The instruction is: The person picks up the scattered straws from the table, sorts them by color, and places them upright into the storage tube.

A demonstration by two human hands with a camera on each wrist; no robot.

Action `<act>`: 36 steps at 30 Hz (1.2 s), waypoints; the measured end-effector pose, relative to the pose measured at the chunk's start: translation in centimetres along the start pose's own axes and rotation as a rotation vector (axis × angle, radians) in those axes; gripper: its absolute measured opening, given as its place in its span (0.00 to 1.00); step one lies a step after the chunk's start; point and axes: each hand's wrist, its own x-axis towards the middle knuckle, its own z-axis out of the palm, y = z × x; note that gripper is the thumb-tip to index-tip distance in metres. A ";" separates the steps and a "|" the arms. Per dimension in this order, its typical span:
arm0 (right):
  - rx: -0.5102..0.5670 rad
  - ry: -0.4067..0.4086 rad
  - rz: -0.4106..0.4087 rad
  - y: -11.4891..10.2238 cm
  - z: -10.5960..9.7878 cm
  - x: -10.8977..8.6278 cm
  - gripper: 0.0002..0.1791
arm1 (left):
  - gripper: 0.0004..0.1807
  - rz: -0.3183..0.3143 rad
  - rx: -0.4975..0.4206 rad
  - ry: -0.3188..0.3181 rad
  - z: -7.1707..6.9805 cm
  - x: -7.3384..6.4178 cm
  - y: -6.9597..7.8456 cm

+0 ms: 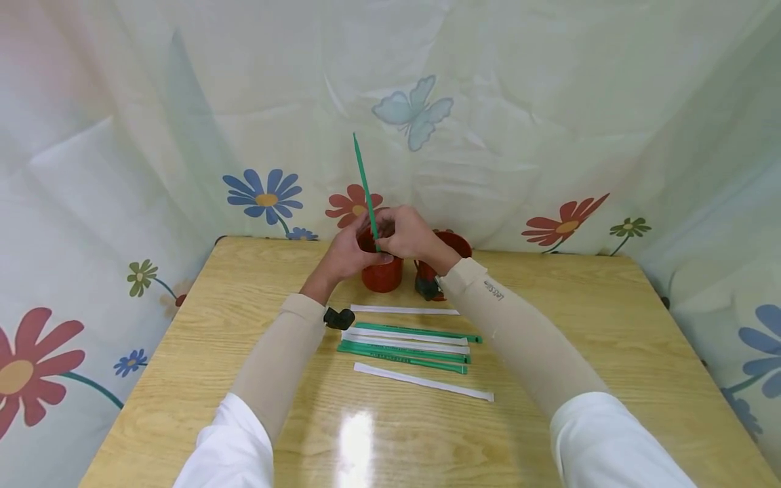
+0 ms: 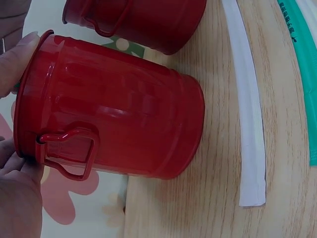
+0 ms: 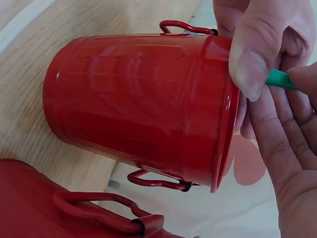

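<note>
Green stick [image 1: 365, 179], one, near-upright, at the mouth of a red pail [image 1: 382, 279].
Long axis steep, top leaning slightly toward the table's left edge; shaft directly above the opening, lower end hidden among the fingers, so depth inside cannot be told. Pail: upright, near the far edge of the table [image 1: 256, 288], left of that edge's middle. Right hand [image 1: 404, 232], which has the stick: thumb and fingertips pinched narrow on its lower part, forearm slanting leftward in front of a second red pail [image 1: 462, 242]. Left hand [image 1: 348, 256], just beside: grips the first pail's rim from the left, thumb over the lip. Nearer side of table: loose green and white sticks [image 1: 424, 386], long axes running roughly left edge to right edge.
</note>
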 end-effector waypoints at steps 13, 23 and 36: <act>-0.038 -0.051 0.049 0.8 -0.2 -0.4 0.10 | 0.51 -0.031 -0.002 0.008 0.4 -0.1 -0.2; 0.092 -0.015 0.115 0.8 -1.3 -1.9 0.12 | 0.58 -0.085 0.035 -0.008 0.2 -0.6 -0.3; 0.025 0.004 -0.013 0.2 -2.7 -8.0 0.05 | 0.58 -0.100 0.080 -0.014 -0.1 -0.2 0.4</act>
